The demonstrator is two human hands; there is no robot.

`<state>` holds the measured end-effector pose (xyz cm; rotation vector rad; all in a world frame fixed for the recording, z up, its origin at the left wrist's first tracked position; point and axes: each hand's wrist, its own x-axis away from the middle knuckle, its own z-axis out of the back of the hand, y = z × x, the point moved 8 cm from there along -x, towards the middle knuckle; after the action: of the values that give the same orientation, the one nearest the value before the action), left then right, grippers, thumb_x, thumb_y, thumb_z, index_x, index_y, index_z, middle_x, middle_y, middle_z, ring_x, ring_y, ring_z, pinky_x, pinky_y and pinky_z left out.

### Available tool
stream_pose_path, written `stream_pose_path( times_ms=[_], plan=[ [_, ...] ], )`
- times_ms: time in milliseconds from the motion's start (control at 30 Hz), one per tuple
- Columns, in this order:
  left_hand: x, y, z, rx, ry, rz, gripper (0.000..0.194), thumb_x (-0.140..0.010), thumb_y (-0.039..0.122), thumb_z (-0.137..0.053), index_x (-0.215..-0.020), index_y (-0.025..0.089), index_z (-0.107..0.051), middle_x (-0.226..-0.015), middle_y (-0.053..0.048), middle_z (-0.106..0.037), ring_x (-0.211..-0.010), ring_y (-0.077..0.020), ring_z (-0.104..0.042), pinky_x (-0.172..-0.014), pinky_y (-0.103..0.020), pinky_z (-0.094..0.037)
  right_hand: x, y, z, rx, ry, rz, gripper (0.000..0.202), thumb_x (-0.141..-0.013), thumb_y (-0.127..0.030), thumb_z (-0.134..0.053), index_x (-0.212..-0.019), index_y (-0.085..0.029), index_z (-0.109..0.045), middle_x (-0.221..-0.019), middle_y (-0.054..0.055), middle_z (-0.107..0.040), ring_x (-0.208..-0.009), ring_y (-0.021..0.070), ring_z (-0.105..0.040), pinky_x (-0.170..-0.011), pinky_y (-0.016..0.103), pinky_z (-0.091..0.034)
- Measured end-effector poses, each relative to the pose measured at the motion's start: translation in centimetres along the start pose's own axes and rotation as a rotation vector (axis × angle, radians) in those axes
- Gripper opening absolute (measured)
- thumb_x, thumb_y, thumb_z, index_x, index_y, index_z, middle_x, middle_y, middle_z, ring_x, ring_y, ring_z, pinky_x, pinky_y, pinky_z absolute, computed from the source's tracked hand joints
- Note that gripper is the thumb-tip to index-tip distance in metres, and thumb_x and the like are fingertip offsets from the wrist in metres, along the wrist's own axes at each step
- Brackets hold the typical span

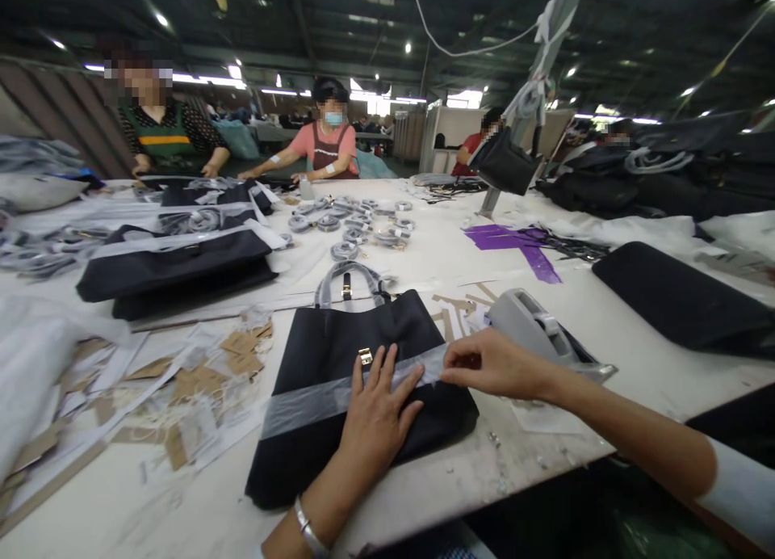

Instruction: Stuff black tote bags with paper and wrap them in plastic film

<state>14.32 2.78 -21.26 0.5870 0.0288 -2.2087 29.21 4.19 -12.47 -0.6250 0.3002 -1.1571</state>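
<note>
A black handbag (303,349) lies flat on the white table, its wrapped handles (346,270) pointing away from me. Across its front runs a translucent strip (308,405), just below a gold clasp (365,357). My left hand (380,409) rests on the strip and the bag with its fingers spread. At the strip's right end, my right hand (475,361) pinches the strip between thumb and fingers.
A grey tape dispenser (533,329) stands right of the bag. Brown tags and paper scraps (206,373) lie left, with black bags (175,260) behind. Coiled straps (345,224) and purple sheets (512,244) lie farther back. Several people (330,143) work across the table.
</note>
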Motion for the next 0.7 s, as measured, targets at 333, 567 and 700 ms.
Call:
stream_pose_path(
  times_ms=[333,567,700],
  plan=[
    [0.0,0.3,0.3,-0.070,0.093,-0.075,0.057,-0.095,0.038,-0.054,-0.149,0.042,-0.034,-0.161,-0.006,-0.026,-0.143,-0.0331,-0.034,-0.114,-0.058,-0.026,-3.0,3.7,0.0,0.615,0.020,-0.295,0.029,-0.079,-0.051,-0.072,-0.082,-0.023,-0.076,-0.082,0.007,-0.074,-0.083,0.0259,-0.068,-0.061,0.027,-0.037],
    [0.2,-0.1,-1.2,-0.216,0.247,-0.175,0.069,-0.087,0.036,-0.061,-0.149,0.043,-0.033,-0.154,-0.007,-0.041,-0.136,-0.0311,-0.044,-0.116,-0.054,-0.018,-2.7,4.2,0.4,0.573,0.064,-0.309,0.033,-0.073,-0.056,-0.078,-0.080,-0.024,-0.077,-0.080,0.005,-0.076,-0.080,0.0253,-0.070,-0.059,0.027,-0.037],
    [0.4,-0.9,-3.1,-0.225,0.298,-0.091,0.069,-0.080,0.042,-0.068,-0.144,0.049,-0.040,-0.145,-0.006,-0.052,-0.132,-0.0337,-0.048,-0.113,-0.059,-0.024,-2.6,4.8,0.3,0.519,0.083,-0.312,0.032,-0.070,-0.054,-0.080,-0.079,-0.023,-0.078,-0.081,0.008,-0.076,-0.082,0.0288,-0.070,-0.063,0.029,-0.040]
  ],
)
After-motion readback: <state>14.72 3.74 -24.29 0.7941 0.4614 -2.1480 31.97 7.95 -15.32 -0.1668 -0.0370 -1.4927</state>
